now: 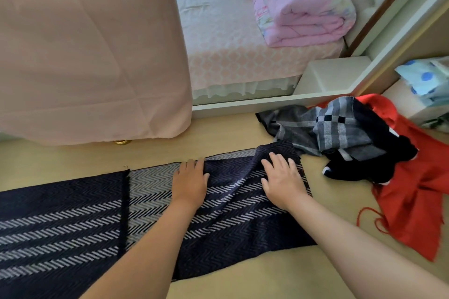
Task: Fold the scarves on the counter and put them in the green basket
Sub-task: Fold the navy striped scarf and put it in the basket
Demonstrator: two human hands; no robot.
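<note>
My left hand point(190, 183) and right hand point(283, 182) press flat, fingers open, on the navy scarf point(73, 221) spread on the surface point(267, 277); its rumpled right end could fold in crooked.

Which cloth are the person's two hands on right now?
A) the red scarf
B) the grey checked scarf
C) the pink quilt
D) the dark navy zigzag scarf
D: the left hand and the right hand both lie flat, fingers straight, on the dark navy zigzag scarf.
</note>
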